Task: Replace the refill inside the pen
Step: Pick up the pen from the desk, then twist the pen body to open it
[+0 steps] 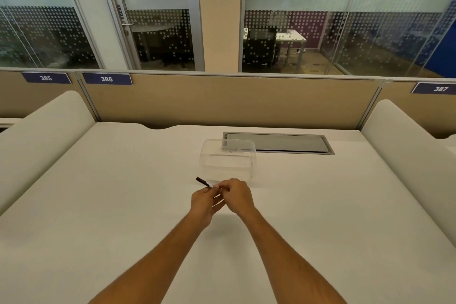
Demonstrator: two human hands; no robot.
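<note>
Head view: both hands' grips pinch pen (203,182); left hand (202,201), right hand (238,196)

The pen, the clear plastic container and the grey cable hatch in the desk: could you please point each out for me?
pen (202,181): head view, on its dark protruding end.
clear plastic container (251,168): head view, on its right wall.
grey cable hatch (283,143): head view, on the lid's middle.

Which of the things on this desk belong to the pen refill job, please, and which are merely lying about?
Part of the job:
- pen, held in both hands
- left hand
- right hand

Just there:
- clear plastic box behind the hands
- grey cable hatch set in the desk
- desk number signs
</note>
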